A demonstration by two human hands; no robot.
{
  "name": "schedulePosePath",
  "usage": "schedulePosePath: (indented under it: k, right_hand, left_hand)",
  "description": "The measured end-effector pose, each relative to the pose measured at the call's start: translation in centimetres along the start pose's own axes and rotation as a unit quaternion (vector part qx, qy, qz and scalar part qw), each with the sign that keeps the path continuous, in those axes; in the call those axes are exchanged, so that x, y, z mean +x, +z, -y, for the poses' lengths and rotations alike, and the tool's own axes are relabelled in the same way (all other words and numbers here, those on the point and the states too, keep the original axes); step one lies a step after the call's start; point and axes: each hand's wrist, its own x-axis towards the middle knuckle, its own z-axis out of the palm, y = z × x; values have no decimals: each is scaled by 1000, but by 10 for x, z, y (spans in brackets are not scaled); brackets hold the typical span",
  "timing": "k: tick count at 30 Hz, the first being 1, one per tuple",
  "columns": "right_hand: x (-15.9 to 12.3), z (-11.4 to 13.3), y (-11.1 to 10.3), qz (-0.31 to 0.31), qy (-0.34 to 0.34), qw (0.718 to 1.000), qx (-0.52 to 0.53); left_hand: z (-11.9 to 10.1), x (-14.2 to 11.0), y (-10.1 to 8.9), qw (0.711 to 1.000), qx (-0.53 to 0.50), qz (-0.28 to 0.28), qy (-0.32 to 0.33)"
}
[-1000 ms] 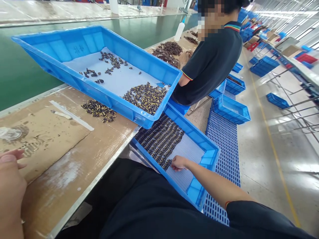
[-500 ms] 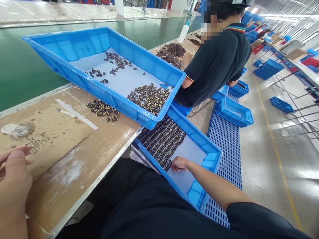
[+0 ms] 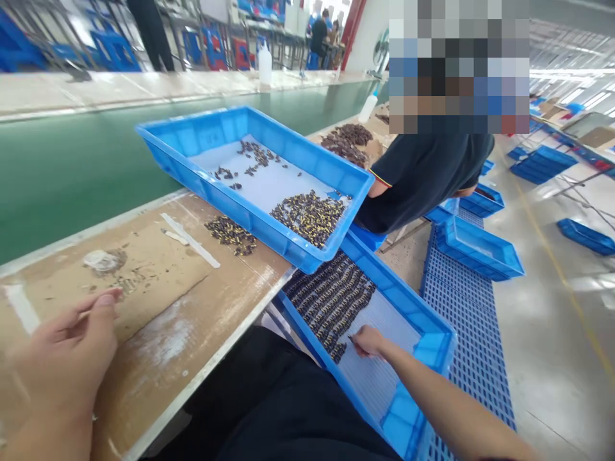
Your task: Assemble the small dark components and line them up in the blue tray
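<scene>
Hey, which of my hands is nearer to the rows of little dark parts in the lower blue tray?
Your right hand: it's inside the lower blue tray, just beside the rows of dark parts. Your left hand is over the bench, farther away.

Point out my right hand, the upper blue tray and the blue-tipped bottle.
Right hand (image 3: pixel 369 341): head view, back of the hand.
Upper blue tray (image 3: pixel 269 238): head view, outer side wall nearest me.
Blue-tipped bottle (image 3: pixel 368 108): head view, white body.
</scene>
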Motion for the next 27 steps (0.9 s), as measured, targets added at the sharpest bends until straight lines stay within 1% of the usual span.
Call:
schedulePosePath:
  k: [1, 3, 5, 6, 7, 9, 10, 11, 12, 14, 15, 16, 18, 20, 23, 25, 27]
  right_hand:
    - [-9, 8, -11, 4, -15, 1000, -16]
    - [-30, 30, -40, 24, -60, 997, -37]
    - [-56, 64, -73, 69, -144, 987, -24]
    - [-71, 86, -90, 99, -200, 975, -5]
    - [-86, 112, -106, 122, -263, 957, 21]
    - [-113, 171, -134, 130, -371, 918, 57]
    - [-123, 203, -144, 121, -412, 901, 62]
    - [-131, 236, -151, 106, -437, 891, 61]
    - [-135, 269, -156, 81, -451, 887, 59]
    - [-135, 329, -158, 20, -448, 893, 43]
    - [-131, 355, -157, -9, -443, 896, 29]
    - [-126, 378, -154, -32, -441, 897, 16]
    - [-116, 412, -147, -70, -447, 892, -8]
    - [-110, 431, -140, -112, -462, 879, -33]
    - [-113, 446, -122, -169, -497, 845, -96]
    - [-118, 454, -101, -177, -529, 815, -156]
    - [-120, 463, -71, -178, -545, 790, -218]
  left_hand:
    - [-6, -1, -3, 1000, 1, -9, -4]
    - [-11, 0, -5, 1000, -2, -17, -2]
    - [-7, 2, -6, 1000, -9, -6, 9]
    - [-4, 3, -6, 1000, -11, 4, 16]
    - [-1, 4, -5, 1000, -12, 16, 20]
    - [3, 4, -6, 999, -20, 43, 26]
    - [4, 4, -7, 998, -24, 50, 27]
    - [5, 5, -7, 998, -25, 52, 24]
    - [5, 5, -8, 998, -24, 52, 20]
    - [5, 6, -8, 998, -24, 52, 11]
    - [6, 6, -9, 998, -27, 53, 9]
    - [6, 7, -9, 998, -33, 55, 11]
    - [6, 7, -9, 997, -50, 56, 20]
    - [7, 6, -10, 996, -68, 53, 27]
    - [7, 5, -11, 995, -86, 44, 40]
    - [5, 5, -11, 993, -92, 40, 66]
    - [0, 5, -12, 989, -95, 36, 103]
